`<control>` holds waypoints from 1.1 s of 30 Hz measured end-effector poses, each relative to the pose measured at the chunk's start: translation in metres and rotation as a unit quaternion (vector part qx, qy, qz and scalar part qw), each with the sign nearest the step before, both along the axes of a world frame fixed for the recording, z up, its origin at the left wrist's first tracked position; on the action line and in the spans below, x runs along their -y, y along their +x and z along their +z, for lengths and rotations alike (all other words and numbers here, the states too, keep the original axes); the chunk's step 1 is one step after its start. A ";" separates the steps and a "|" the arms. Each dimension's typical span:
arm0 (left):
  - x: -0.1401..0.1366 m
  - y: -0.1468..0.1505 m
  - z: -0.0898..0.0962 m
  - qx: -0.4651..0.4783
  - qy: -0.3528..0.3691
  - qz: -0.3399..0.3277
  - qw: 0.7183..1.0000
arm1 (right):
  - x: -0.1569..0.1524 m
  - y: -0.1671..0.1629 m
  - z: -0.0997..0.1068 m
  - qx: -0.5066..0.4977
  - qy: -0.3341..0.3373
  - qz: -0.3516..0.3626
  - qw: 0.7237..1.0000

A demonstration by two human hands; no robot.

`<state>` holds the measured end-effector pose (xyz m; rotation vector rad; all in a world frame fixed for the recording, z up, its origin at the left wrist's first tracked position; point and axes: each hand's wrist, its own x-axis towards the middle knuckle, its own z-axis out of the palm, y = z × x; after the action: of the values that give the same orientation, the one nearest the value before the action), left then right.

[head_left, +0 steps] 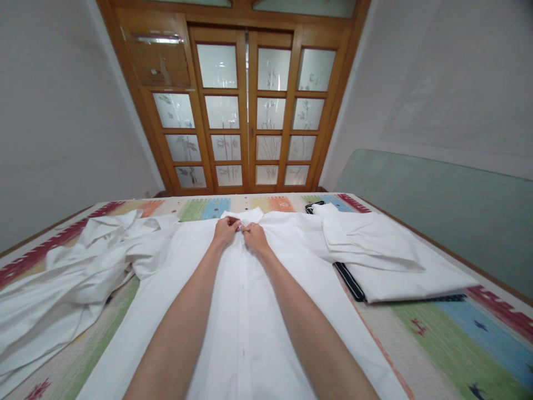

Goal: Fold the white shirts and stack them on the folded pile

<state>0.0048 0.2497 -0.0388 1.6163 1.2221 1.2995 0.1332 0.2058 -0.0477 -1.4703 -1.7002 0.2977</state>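
A white button-up shirt point(225, 311) lies spread flat, its collar point(245, 213) at the far end and its button placket running down the middle towards me. My left hand point(226, 230) pinches the placket just below the collar. Close beside it, my right hand point(255, 235) is also closed on the placket, fingertips almost meeting those of the left. The small spot between the fingertips, perhaps a button, is too small to make out. Both forearms stretch across the shirt front.
Crumpled white garments point(83, 278) lie to the left. On the right rests a stack of folded white clothes point(383, 255) with black, white-edged pieces beneath. A patterned, striped cloth point(441, 333) covers the surface. Beyond its far edge stand wooden glass-paned doors point(245, 111).
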 end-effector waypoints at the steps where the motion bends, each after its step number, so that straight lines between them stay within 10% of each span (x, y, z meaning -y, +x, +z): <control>1: -0.001 0.000 0.000 -0.001 0.004 0.004 1.000 | 0.001 0.000 0.001 0.004 0.001 0.003 1.000; 33: 0.006 0.005 0.008 -0.020 0.054 0.018 0.998 | 0.001 -0.002 0.001 0.003 -0.006 -0.002 1.000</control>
<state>0.0093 0.2441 -0.0312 1.7107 1.2291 1.3819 0.1310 0.2044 -0.0464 -1.4838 -1.7035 0.3015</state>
